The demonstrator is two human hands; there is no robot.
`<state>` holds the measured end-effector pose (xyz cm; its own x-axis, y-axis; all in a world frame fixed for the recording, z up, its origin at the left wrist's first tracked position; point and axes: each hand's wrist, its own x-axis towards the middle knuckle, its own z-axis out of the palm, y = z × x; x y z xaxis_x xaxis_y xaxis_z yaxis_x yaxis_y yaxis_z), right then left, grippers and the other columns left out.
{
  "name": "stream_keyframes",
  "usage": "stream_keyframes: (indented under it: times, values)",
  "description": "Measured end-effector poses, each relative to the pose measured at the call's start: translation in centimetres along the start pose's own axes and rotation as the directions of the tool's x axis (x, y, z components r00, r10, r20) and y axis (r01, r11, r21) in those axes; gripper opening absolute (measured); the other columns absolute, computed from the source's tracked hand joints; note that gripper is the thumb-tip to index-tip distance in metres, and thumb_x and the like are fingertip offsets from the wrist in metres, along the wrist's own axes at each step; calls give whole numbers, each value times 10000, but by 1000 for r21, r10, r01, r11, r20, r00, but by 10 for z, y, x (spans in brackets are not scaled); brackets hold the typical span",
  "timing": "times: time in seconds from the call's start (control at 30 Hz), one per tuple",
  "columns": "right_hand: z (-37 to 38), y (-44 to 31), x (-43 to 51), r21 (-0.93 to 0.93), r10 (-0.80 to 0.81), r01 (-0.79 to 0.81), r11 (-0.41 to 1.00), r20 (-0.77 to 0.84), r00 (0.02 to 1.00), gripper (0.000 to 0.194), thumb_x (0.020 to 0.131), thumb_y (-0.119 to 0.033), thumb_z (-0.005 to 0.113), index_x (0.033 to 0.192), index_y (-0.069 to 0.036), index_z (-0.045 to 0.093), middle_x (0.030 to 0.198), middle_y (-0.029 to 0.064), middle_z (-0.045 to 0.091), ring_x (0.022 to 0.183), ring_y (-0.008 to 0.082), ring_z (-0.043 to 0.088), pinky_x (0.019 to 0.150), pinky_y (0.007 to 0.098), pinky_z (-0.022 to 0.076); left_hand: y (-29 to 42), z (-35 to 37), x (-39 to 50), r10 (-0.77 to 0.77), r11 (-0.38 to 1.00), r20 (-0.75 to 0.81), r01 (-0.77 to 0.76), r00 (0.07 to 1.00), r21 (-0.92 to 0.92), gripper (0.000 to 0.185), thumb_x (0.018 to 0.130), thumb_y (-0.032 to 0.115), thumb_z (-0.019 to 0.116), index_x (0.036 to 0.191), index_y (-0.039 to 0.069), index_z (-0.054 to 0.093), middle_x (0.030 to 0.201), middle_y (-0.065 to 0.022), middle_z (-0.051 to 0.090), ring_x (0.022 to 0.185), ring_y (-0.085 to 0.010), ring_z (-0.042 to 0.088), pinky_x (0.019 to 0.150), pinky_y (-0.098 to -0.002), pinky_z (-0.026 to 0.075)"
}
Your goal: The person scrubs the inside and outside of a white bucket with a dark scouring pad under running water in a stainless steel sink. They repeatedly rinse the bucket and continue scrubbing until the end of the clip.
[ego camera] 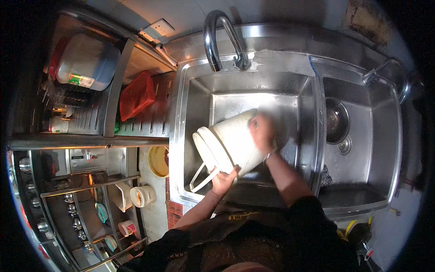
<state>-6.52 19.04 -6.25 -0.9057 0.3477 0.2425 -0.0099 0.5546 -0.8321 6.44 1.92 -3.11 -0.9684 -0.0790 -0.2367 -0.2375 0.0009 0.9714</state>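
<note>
A white plastic bucket [234, 139] lies tilted on its side over the left basin of a steel sink [200, 85], its rimmed end towards the lower left. My left hand [224, 179] grips it by that rim, thumb on the side wall. The white handle [205, 178] hangs down beside my left fingers. Against the bucket's side, near its base, is my right hand [263, 132]. It is blurred, and a small dark patch shows at its fingertips; whether it holds something, I cannot tell.
A curved chrome faucet [212, 40] rises behind the left basin. In the right basin a round metal bowl [335, 120] sits by the drain [344, 145]. On the left, a steel rack holds a red plastic basket [137, 97] and a large plastic container [86, 63]. White buckets [142, 196] stand lower left.
</note>
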Motion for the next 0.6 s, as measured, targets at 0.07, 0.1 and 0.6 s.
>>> stream_keyframes:
  times: [0.07, 0.1, 0.6]
  values:
    - [-14, -65, -41, 49, -59, 51, 997, 165, 985, 81, 718, -117, 669, 765, -139, 607, 846, 94, 551, 725, 266, 572, 628, 379, 465, 4, -3, -5, 196, 925, 98, -217, 976, 312, 185, 840, 105, 592, 947, -46, 601, 826, -77, 620, 768, -149, 606, 680, -294, 520]
    - [-18, -84, -53, 138, -107, 81, 987, 187, 976, 86, 719, -129, 674, 772, -141, 608, 828, 90, 545, 723, 262, 570, 630, 387, 471, 10, -8, -8, 314, 772, 205, -375, 927, 512, 198, 866, 124, 563, 957, -48, 600, 836, -76, 618, 772, -151, 607, 676, -293, 523]
    - [-22, -17, 0, 15, 54, -56, 998, 127, 990, 110, 745, -124, 651, 808, -69, 579, 776, 134, 573, 692, 275, 589, 612, 373, 472, -52, -40, -5, -31, 958, 309, -60, 951, 279, 343, 858, 170, 499, 1130, -40, 487, 1104, -144, 567, 1028, -245, 545, 825, -430, 496]
